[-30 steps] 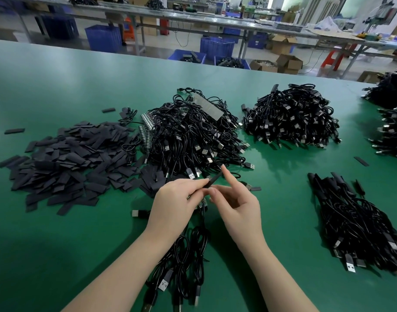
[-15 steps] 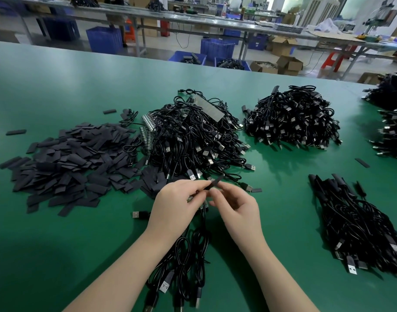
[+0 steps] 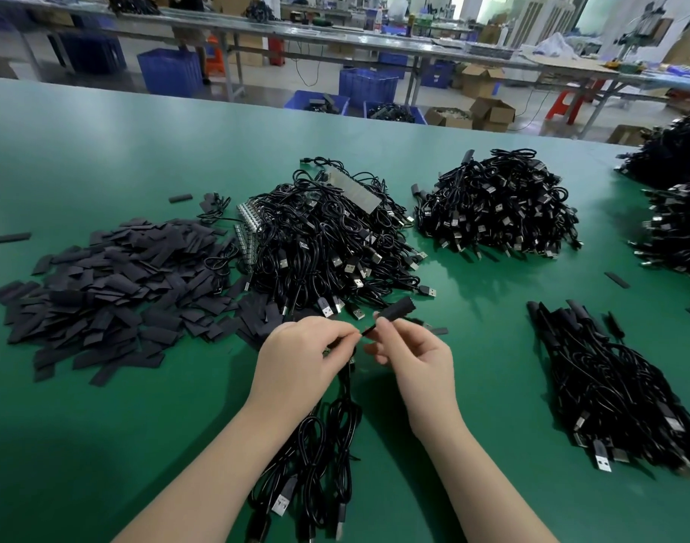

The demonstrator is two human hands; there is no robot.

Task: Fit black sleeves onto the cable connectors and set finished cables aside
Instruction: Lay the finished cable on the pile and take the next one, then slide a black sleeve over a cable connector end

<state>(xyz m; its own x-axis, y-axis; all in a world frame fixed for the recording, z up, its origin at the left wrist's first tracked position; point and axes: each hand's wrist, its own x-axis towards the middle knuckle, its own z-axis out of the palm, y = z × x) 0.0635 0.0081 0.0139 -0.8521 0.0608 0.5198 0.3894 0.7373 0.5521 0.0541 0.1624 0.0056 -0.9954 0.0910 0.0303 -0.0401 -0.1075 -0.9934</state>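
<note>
On the green table mat (image 3: 100, 444), centre-front: both bare hands meet above a bundle of looped black USB cables (image 3: 319, 456).
Change vs earlier: hands are now slightly apart; short black tubular sleeve (image 3: 394, 309) now sticks up clear of the right fingertips, angled up-right; half a second ago the hands were pressed closer together around it.
Left hand (image 3: 300, 366): thumb and forefinger pinched on the thin black cable end (image 3: 368, 330), other fingers curled.
Right hand (image 3: 417, 358): thumb and forefinger pinching the sleeve's lower end, remaining fingers loosely bent.
Sleeve position: held in the air between the hands, in line with the cable end; whether it is over the connector, cannot tell.
Left of hands: heap of flat black sleeve pieces (image 3: 112, 288) loose on the mat.
Behind hands: large pile of black cables with bare silver USB plugs (image 3: 327, 244).
Far centre: second black cable pile (image 3: 496, 205).
Right: laid-out batch of black cables with sleeved ends (image 3: 609, 386).
Containers: blue plastic crates (image 3: 171, 72) on the floor beyond the table, two nearer ones hold dark cables; open brown cardboard boxes (image 3: 488, 111), contents unclear.
</note>
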